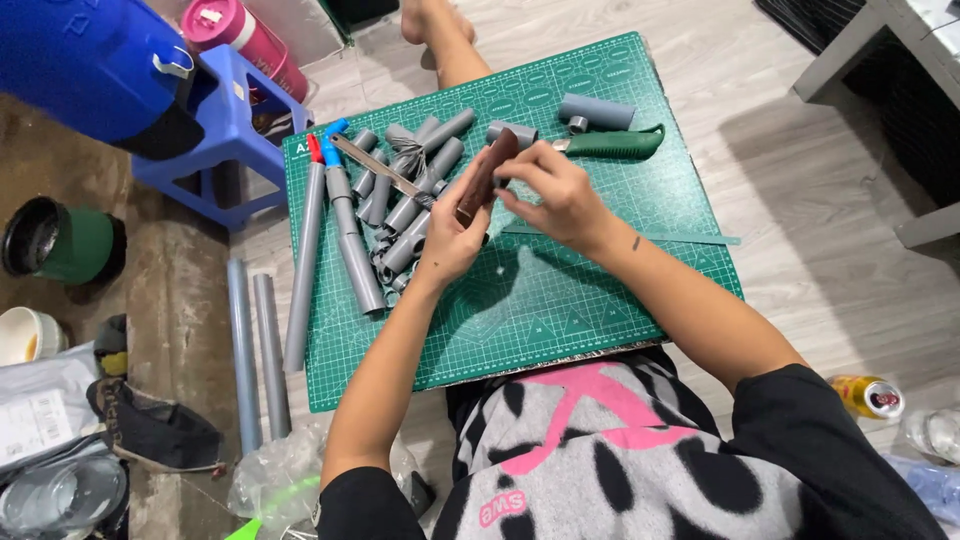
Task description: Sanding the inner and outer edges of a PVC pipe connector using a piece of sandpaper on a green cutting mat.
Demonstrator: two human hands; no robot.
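Green gridded cutting mat (560, 300), grey pipes (345, 235), blue stool (225, 140), green-handled saw (610, 143)

Pale wood-grain plank floor (800, 240) runs to the right of the green cutting mat (600, 300), lit evenly, with soft shadows. A blue plastic stool (235, 110) stands just off the mat's upper left corner. Left of the mat the floor turns to bare brownish concrete (180, 300). A grey table leg (850, 45) stands beyond the mat's upper right.

Yellow-and-red drink can (868, 397) on the floor at right; white labelled plastic mailer bag (35, 410) at far left.
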